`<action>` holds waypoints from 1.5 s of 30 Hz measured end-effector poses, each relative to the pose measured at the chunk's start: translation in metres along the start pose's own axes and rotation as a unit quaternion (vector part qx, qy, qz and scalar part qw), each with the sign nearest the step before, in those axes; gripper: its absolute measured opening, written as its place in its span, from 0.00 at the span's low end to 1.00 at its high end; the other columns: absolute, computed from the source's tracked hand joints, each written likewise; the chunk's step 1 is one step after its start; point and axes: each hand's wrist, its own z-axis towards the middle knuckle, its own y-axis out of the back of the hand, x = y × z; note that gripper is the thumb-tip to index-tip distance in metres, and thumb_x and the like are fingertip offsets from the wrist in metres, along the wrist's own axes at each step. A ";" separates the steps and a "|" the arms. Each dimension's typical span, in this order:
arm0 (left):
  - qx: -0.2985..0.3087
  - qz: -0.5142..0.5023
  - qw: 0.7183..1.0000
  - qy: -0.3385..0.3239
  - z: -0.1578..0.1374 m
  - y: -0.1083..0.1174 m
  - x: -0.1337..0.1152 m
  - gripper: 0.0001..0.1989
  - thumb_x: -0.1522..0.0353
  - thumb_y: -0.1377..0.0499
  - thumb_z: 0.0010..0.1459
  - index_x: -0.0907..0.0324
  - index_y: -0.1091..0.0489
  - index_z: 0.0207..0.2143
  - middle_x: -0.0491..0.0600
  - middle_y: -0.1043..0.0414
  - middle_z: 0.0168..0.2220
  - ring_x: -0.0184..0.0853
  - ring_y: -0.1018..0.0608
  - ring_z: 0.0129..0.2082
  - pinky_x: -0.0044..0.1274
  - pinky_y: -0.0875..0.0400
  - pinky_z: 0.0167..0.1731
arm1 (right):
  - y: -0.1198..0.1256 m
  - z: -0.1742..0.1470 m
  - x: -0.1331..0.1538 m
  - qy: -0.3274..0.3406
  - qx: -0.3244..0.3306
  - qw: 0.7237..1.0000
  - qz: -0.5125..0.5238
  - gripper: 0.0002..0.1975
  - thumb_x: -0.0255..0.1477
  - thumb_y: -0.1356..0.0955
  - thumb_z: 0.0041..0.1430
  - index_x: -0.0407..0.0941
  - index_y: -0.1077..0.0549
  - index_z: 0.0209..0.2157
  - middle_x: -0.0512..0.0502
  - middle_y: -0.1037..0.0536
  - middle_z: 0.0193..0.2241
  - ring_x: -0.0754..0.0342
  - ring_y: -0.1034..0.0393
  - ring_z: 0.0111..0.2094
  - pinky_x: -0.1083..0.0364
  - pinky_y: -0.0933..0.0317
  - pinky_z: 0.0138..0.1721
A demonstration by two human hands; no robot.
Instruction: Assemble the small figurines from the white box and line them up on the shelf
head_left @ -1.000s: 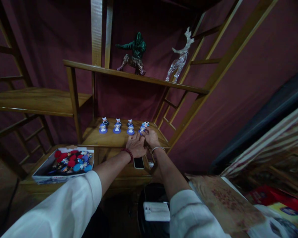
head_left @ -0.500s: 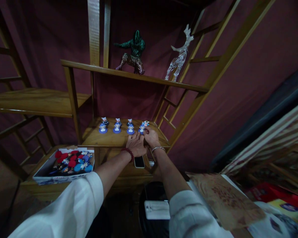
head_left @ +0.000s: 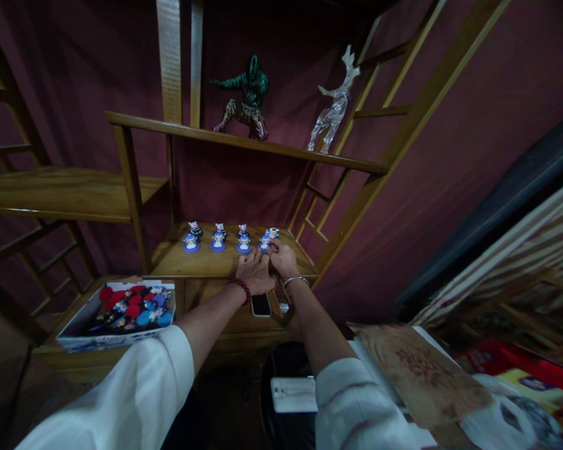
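Note:
Small figurines stand in two rows on the low wooden shelf (head_left: 206, 265): white-and-blue ones on blue round bases in front, dark ones with pale heads behind. My right hand (head_left: 284, 259) has its fingers closed at the side of the rightmost front figurine (head_left: 264, 242); the fingertips are partly hidden. Just behind it stands a white-and-black figurine (head_left: 273, 233). My left hand (head_left: 254, 273) rests palm down at the shelf's front edge, its fingers stretched toward the same figurine. Nearest to its left is another blue-based figurine (head_left: 244, 243).
A box (head_left: 70, 340) of red, blue and dark figurines stands lower left. A phone (head_left: 261, 305) lies below my hands. On the upper shelf (head_left: 281, 149) stand a green crouching statue (head_left: 253, 90) and a clear deer (head_left: 333, 109). A white case (head_left: 293, 395) sits on a black stool.
The view has shifted slightly, so everything sits a little further left. Both hands stay at the rightmost front figurine, with hardly any movement of their own.

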 end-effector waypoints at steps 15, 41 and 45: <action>-0.037 -0.003 0.999 -0.011 -0.002 -0.001 0.000 0.26 0.57 0.53 0.51 0.62 0.45 0.49 0.58 0.48 0.57 0.43 0.45 0.56 0.35 0.50 0.51 | -0.004 0.003 -0.005 0.000 0.001 1.000 -0.004 0.14 0.30 0.36 0.51 0.46 0.29 0.40 0.47 0.23 0.34 0.55 0.29 0.37 0.59 0.38 0.38; -0.107 0.011 0.986 -0.126 -0.069 0.012 0.030 0.25 0.66 0.52 0.54 0.62 0.46 0.55 0.53 0.44 0.56 0.39 0.45 0.56 0.31 0.53 0.54 | -0.004 -0.058 0.034 0.012 -0.054 0.987 0.154 0.13 0.36 0.39 0.49 0.44 0.29 0.32 0.49 0.24 0.25 0.54 0.29 0.28 0.57 0.38 0.33; -0.103 0.002 0.988 -0.118 -0.081 0.023 0.037 0.22 0.68 0.53 0.55 0.60 0.44 0.53 0.52 0.43 0.55 0.37 0.43 0.54 0.30 0.49 0.52 | -0.014 -0.061 0.043 0.018 -0.026 0.983 0.183 0.12 0.35 0.38 0.49 0.45 0.29 0.32 0.50 0.24 0.25 0.55 0.29 0.28 0.57 0.37 0.33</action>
